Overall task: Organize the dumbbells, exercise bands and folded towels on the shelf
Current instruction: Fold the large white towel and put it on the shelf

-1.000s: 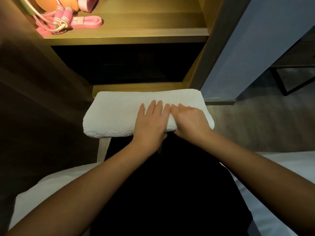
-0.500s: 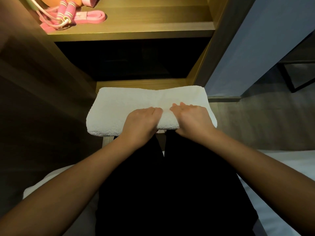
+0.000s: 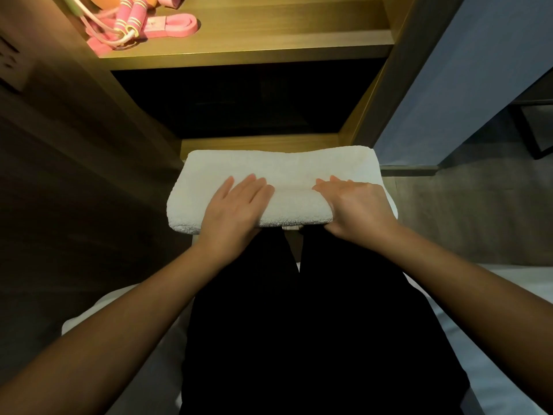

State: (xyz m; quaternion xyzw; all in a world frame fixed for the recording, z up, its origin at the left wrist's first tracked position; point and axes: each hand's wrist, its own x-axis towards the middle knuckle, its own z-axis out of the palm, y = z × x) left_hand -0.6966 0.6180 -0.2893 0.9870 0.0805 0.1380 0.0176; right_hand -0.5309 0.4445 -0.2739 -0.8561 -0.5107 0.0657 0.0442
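White towel (image 3: 281, 175), folded into a thick oblong, lies across the person's knees just in front of the lower shelf (image 3: 260, 143) lip, not yet on it. What carries it underneath is mostly hidden. Left hand (image 3: 236, 205) lies flat on the near left part, fingers straight and holding nothing. Right hand (image 3: 359, 205) wraps the near right edge, fingers over the top and thumb out of sight, seemingly tucked beneath in a pinch.

The step looks like squaring the fold before stowing it. To do it well, I would smooth outward from the middle, keep the layers aligned at the near edge, then slide both hands under the ends so the stack lifts level and does not sag open. The dark bay behind is the likely spot, and the towel should go in flat and straight.

Pink bands (image 3: 167, 23) lie in a loose heap on the upper shelf (image 3: 269, 40), well apart from the towel.
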